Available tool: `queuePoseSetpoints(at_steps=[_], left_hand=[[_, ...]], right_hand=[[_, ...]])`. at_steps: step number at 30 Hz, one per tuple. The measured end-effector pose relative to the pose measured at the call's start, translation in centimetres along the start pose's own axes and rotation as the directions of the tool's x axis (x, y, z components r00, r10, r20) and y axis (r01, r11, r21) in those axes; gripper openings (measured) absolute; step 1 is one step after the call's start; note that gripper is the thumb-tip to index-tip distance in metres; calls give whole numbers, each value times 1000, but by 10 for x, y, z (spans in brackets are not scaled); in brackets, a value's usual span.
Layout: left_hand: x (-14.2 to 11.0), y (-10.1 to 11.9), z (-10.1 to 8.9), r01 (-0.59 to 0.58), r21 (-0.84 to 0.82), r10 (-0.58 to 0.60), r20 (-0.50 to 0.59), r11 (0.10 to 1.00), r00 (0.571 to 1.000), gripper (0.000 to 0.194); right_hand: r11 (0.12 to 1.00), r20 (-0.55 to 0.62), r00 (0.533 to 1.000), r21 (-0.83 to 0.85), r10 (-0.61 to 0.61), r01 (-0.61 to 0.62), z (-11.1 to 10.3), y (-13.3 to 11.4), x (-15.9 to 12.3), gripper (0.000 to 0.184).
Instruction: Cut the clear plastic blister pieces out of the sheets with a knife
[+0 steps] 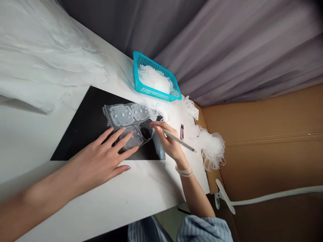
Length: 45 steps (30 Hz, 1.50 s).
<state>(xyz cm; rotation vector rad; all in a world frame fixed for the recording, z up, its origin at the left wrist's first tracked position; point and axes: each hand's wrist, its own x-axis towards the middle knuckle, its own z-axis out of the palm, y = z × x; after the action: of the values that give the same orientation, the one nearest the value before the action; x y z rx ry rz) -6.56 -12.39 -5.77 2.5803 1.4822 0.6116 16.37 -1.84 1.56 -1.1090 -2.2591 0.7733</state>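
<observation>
Clear moulded plastic sheet [128,122] here, lying on a black mat [75,134] that sits on a white bench [101,208], with the sheet at the mat's end nearest the bench's far right corner. Past the bench's far edge there's a grey curtain [227,50], and a big cardboard panel [264,134] runs along the right side. On the far edge sits a turquoise plastic basket [156,97] full of white tulle [153,79], with a looser heap of white tulle [212,148] near the corner. The sheet looks like a pair of joined outlines, each holding pale rounded panels dotted with small white squares, though the part under the hands is hard to see. The left hand [98,161] is open, palm down, fingers spread across the sheet, and IMO that's the way to do it, since a wide flat hand should stop the sheet creeping on a slick mat. The right hand [169,141] is closed on a slim silver pen-like tool [179,139] in a pencil grip, tip down at the sheet, which looks like good control as long as the wrist stays relaxed. Small pink-handled thread snips [182,131] lie just beyond that hand, and there's a pearl bracelet [184,171] on its wrist.
</observation>
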Motion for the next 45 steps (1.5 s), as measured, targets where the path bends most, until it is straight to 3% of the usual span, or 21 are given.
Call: queuePoseSetpoints(at_steps=[2,5,8,11,13,16,18,20,23,26,29,31,33,35,37,38,39,40,42,43,45], left_hand=[[3,2,2,16,47,-15,-9,999,1000,56],[3,-2,-1,22,75,-19,-45,997,999,54],[7,-7,-14,41,33,-38,-97,999,995,51],[23,-15,-32,178,11,-175,-153,984,973,48],[41,-23,-42,337,-11,-334,-157,941,929,47],[78,-38,-49,528,-27,-528,-44,849,848,49],[104,-46,-47,606,-14,-604,55,796,795,54],[126,-51,-41,643,-9,-639,103,766,762,59],[148,-56,-30,666,-38,-655,150,745,741,62],[155,-60,-28,671,-125,-640,216,731,738,40],[151,-60,-36,673,-281,-603,302,684,739,23],[146,-53,-47,676,-412,-559,380,611,737,23],[139,-41,-58,662,-539,-486,451,521,749,29],[132,-25,-69,643,-723,-413,520,254,748,35],[126,-8,-79,540,-828,-379,553,-149,742,37],[124,-1,-84,457,-835,-391,549,-307,739,37],[123,5,-89,369,-842,-436,525,-395,731,36],[122,9,-95,289,-868,-506,475,-403,720,36],[122,14,-109,129,-937,-660,322,-324,679,33],[123,15,-116,38,-960,-726,235,-276,646,31],[124,16,-128,-152,-985,-828,-14,-86,561,25]], right_hand=[[997,105,992,-8,-69,70,4,4,14,29],[987,145,979,-55,-144,153,7,13,38,33],[974,139,986,-191,-94,120,8,19,53,38],[963,77,997,-267,-19,39,7,18,48,41],[972,-40,999,-235,-12,2,7,14,36,38],[986,-272,959,-117,84,-120,6,6,14,37],[970,-283,935,-51,215,-239,7,1,0,37],[939,-214,920,-28,328,-342,9,-3,-11,33],[905,-178,889,32,422,-423,21,-7,-25,30],[894,-195,872,120,448,-432,39,-12,-37,35],[891,-251,855,142,454,-431,53,-15,-45,34],[870,-331,806,235,491,-434,57,-17,-50,36],[805,-375,735,444,566,-393,56,-20,-54,40],[657,-301,713,695,633,-291,54,-26,-57,41],[423,-142,757,886,638,-190,51,-32,-55,41],[306,-62,786,937,615,-166,49,-35,-51,41],[212,2,812,965,584,-155,46,-37,-45,42],[146,46,831,978,554,-152,41,-39,-35,44],[106,68,859,984,507,-141,27,-41,-8,48],[123,52,874,984,483,-127,18,-42,9,48],[188,14,914,977,406,-99,-2,-44,45,45]])
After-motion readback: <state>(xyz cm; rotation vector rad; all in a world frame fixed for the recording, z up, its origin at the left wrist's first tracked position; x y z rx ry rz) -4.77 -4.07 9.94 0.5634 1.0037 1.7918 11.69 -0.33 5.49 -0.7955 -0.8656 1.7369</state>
